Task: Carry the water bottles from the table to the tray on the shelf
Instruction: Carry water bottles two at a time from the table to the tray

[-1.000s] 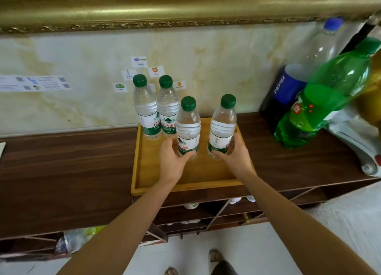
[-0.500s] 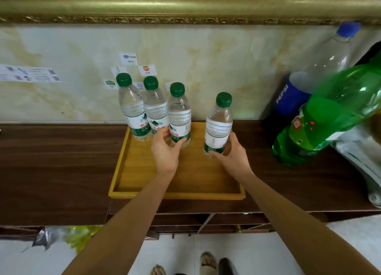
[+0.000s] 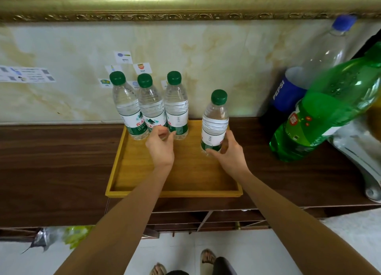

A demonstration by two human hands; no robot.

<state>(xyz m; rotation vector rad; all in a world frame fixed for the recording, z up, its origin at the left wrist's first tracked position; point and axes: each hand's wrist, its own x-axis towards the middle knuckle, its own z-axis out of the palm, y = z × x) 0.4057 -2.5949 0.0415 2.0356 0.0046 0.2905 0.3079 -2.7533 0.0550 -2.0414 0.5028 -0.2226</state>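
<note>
The water bottles [image 3: 214, 122] are clear ribbed plastic, glossy, with smooth green plastic caps and slick printed labels; the tray [image 3: 171, 192] is light wood, smooth with a satin sheen; the shelf [image 3: 51, 161] is dark wood-grain, faintly glossy. The wall [image 3: 226, 68] looks like polished marble with paper stickers [image 3: 142, 68]; the frame [image 3: 185, 4] above is gilded, embossed and shiny; the two soda bottles [image 3: 329, 110] are glossy plastic.

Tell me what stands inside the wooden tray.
Four green-capped water bottles stand in the tray: three along its back edge, one apart, held by the right hand. Hands hide some bottle bases.
</note>
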